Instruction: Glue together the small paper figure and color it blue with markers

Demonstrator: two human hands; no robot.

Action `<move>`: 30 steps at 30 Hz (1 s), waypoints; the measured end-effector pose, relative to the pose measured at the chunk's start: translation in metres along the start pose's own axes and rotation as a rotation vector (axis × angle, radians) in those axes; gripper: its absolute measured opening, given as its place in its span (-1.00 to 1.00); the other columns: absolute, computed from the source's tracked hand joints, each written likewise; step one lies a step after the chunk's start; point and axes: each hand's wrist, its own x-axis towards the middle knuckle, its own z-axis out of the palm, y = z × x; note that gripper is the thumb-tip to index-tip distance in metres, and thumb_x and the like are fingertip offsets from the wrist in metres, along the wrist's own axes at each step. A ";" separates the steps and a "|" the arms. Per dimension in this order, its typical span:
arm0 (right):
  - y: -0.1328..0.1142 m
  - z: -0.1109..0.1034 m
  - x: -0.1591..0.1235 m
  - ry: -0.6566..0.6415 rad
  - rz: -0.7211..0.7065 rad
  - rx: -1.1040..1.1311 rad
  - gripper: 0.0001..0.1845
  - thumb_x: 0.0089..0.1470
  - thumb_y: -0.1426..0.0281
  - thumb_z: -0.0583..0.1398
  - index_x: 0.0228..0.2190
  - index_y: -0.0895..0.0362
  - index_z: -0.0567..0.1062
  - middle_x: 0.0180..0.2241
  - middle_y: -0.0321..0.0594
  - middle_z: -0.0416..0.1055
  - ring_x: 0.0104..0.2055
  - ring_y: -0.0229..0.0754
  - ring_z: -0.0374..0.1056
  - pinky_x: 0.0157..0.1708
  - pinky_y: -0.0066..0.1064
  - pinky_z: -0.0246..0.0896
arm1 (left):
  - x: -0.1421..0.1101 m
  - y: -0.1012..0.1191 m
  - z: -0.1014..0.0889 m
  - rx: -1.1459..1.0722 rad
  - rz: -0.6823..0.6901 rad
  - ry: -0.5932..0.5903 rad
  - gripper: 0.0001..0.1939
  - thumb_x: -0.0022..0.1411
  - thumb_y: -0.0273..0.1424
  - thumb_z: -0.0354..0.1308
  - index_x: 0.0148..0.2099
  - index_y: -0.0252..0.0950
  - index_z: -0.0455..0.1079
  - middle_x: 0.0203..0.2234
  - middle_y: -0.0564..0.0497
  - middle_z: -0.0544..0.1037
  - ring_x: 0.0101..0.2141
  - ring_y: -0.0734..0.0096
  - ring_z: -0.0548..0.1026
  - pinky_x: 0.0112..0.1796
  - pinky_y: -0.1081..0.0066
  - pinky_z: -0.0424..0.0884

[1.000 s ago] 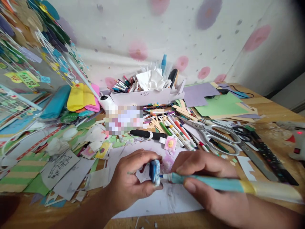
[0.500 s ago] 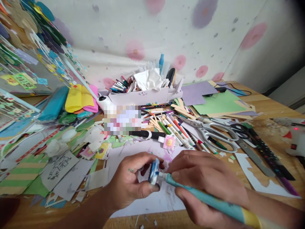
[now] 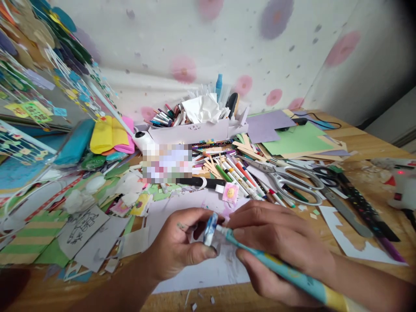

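Observation:
Between thumb and fingers, my left hand [image 3: 185,242] pinches a small white piece with blue marks [image 3: 210,229], held upright on its edge. I cannot make out what kind of thing it is. A marker pen [image 3: 276,264] with a light blue and yellow barrel is gripped in my right hand [image 3: 282,247]. Its tip meets or nearly meets the right side of the small piece. Below both hands lies a smudged white sheet of paper [image 3: 182,277]. A small pink square with a yellow flower [image 3: 230,193] rests just beyond my fingers.
Silver scissors [image 3: 292,182] and a craft knife [image 3: 344,212] lie to the right, near a white glue gun [image 3: 401,186] with a red light. Loose markers [image 3: 240,177] and a white pen box [image 3: 195,132] are behind. Paper scraps [image 3: 94,234] cover the left side.
The small piece has turned slightly in my left hand, showing more white on its lower part. The marker tip has shifted slightly upward along it.

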 end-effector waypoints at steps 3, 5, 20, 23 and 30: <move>-0.001 -0.002 0.002 0.028 0.020 0.017 -0.73 -0.04 0.60 0.25 -0.25 0.14 0.49 -0.34 -0.02 0.59 -0.32 -0.11 0.54 -0.30 -0.32 0.50 | 0.001 0.001 -0.001 0.022 0.003 -0.024 -0.56 0.00 -0.10 0.36 -0.16 -0.32 0.54 -0.45 0.02 0.47 -0.46 0.46 0.31 -0.45 0.48 0.26; -0.003 -0.003 0.004 0.034 0.060 0.088 -0.72 -0.05 0.63 0.24 -0.27 0.11 0.48 -0.37 -0.08 0.58 -0.35 -0.15 0.54 -0.33 -0.36 0.49 | 0.002 0.001 -0.001 0.048 0.000 -0.027 -0.58 0.01 -0.09 0.35 -0.21 -0.32 0.52 -0.49 0.04 0.45 -0.49 0.47 0.28 -0.46 0.48 0.24; -0.001 0.005 0.004 0.054 0.157 0.194 -0.76 -0.14 0.66 0.22 -0.38 0.17 0.52 -0.44 -0.12 0.55 -0.42 -0.23 0.49 -0.41 -0.45 0.41 | 0.001 -0.001 -0.009 0.179 -0.090 -0.006 -0.70 -0.12 -0.31 0.36 -0.28 -0.33 0.51 -0.56 0.13 0.34 -0.51 0.50 0.21 -0.52 0.52 0.19; -0.002 0.006 0.004 0.046 0.167 0.189 -0.77 -0.15 0.67 0.22 -0.41 0.18 0.52 -0.44 -0.11 0.55 -0.43 -0.22 0.49 -0.42 -0.45 0.40 | 0.000 -0.001 -0.010 0.196 -0.112 -0.019 -0.68 -0.11 -0.32 0.36 -0.25 -0.34 0.52 -0.53 0.10 0.39 -0.50 0.49 0.25 -0.50 0.50 0.22; -0.003 0.006 0.007 0.022 0.173 0.202 -0.75 -0.13 0.67 0.17 -0.42 0.12 0.49 -0.42 -0.18 0.54 -0.42 -0.24 0.48 -0.41 -0.45 0.41 | 0.002 0.001 -0.011 0.179 -0.174 -0.070 -0.67 -0.11 -0.28 0.35 -0.27 -0.35 0.49 -0.49 0.05 0.44 -0.46 0.41 0.31 -0.44 0.44 0.27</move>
